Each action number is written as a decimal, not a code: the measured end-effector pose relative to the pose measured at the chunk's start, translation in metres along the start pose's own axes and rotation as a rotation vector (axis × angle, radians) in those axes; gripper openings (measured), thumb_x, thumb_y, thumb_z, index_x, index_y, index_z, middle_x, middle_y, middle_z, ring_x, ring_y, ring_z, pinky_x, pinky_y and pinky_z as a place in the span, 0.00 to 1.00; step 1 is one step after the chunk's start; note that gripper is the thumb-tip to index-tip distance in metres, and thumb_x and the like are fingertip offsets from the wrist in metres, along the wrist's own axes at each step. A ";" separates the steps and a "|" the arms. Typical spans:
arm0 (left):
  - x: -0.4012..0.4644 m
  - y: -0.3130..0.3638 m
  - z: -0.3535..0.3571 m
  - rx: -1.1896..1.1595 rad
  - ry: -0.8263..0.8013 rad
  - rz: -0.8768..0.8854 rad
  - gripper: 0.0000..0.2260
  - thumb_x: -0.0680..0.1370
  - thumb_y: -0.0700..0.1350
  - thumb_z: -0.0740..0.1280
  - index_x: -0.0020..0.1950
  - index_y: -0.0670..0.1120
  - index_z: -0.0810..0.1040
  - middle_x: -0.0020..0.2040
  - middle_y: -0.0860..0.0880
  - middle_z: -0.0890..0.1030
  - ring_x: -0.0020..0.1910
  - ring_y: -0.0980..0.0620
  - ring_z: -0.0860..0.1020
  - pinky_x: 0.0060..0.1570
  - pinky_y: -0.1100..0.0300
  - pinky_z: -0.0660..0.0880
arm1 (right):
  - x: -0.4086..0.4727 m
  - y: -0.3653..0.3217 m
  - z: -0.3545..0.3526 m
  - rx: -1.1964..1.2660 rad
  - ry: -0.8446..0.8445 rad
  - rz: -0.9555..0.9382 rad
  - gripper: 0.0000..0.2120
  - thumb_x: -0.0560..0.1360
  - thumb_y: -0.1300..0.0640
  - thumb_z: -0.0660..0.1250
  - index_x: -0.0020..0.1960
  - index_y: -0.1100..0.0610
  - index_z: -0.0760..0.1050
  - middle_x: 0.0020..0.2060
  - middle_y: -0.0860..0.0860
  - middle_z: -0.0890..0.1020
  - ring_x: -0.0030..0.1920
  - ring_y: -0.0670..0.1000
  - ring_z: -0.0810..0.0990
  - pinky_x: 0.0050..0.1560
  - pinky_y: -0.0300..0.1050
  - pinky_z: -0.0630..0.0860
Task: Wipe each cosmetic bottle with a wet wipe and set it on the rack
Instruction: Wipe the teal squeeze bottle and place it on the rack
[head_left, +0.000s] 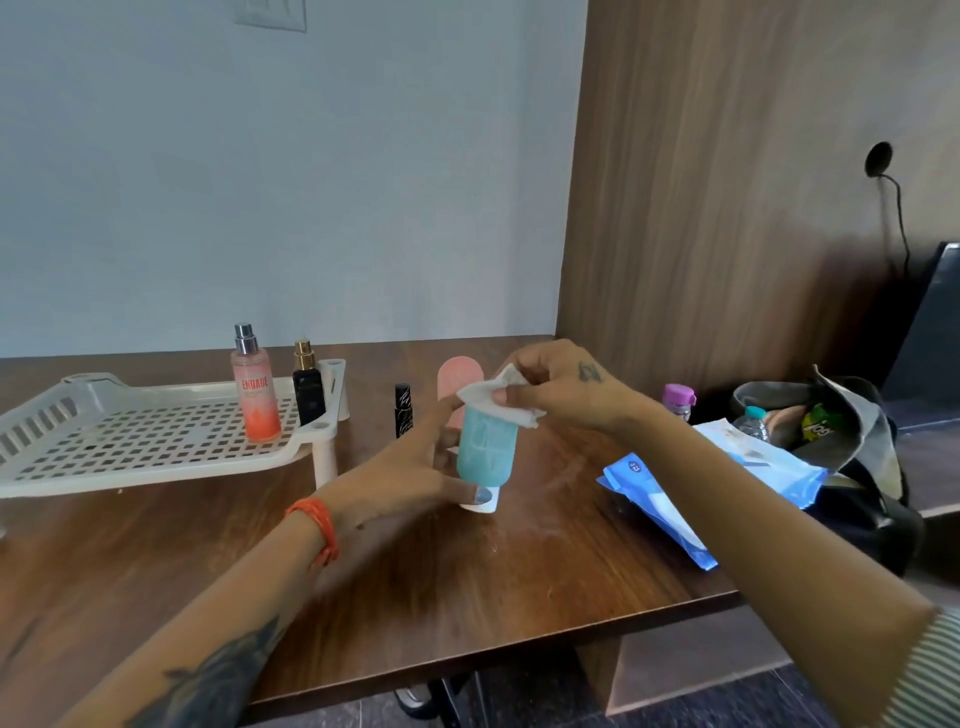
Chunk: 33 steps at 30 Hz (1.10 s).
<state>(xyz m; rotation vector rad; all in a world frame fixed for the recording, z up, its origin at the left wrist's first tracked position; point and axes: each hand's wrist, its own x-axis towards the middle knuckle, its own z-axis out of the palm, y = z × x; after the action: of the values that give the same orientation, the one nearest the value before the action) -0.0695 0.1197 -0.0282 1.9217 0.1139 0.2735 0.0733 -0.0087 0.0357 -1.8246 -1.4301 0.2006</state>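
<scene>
Two bottles (257, 389) on rack (130, 447); left hand (410, 467) gripping teal tube (485, 449), right hand (561, 387) pinching wipe (498, 397).

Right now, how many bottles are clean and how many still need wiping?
Two look done: the peach spray bottle and the small black bottle with a gold top stand on the cream plastic rack. In hand: the left hand holds the teal bottle while the right hand rubs it with a white wipe. Left: the pink bottle and the black tube on the table.
</scene>
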 end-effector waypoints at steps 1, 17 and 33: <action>0.000 0.000 -0.002 -0.002 -0.009 -0.008 0.42 0.61 0.44 0.77 0.67 0.65 0.58 0.62 0.46 0.77 0.58 0.48 0.79 0.62 0.46 0.73 | 0.000 0.001 0.004 0.015 -0.006 0.009 0.02 0.73 0.58 0.69 0.41 0.54 0.78 0.36 0.49 0.80 0.37 0.44 0.77 0.40 0.39 0.73; 0.003 -0.014 -0.005 -0.135 0.112 0.002 0.35 0.61 0.34 0.78 0.62 0.56 0.70 0.52 0.45 0.82 0.53 0.47 0.81 0.51 0.52 0.79 | -0.014 0.033 0.073 -0.350 0.591 -0.619 0.12 0.69 0.61 0.62 0.47 0.60 0.83 0.45 0.55 0.82 0.48 0.49 0.76 0.49 0.38 0.73; 0.002 -0.014 -0.007 -0.100 0.120 -0.012 0.41 0.55 0.42 0.79 0.62 0.62 0.67 0.55 0.43 0.81 0.53 0.45 0.81 0.57 0.46 0.77 | -0.010 0.032 0.072 -0.242 0.759 -0.431 0.08 0.73 0.60 0.66 0.48 0.61 0.82 0.45 0.54 0.83 0.45 0.49 0.80 0.50 0.38 0.76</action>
<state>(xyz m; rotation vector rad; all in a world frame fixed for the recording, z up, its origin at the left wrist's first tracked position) -0.0683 0.1319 -0.0382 1.8049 0.1878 0.3799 0.0537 0.0154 -0.0375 -1.4663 -1.2636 -0.8269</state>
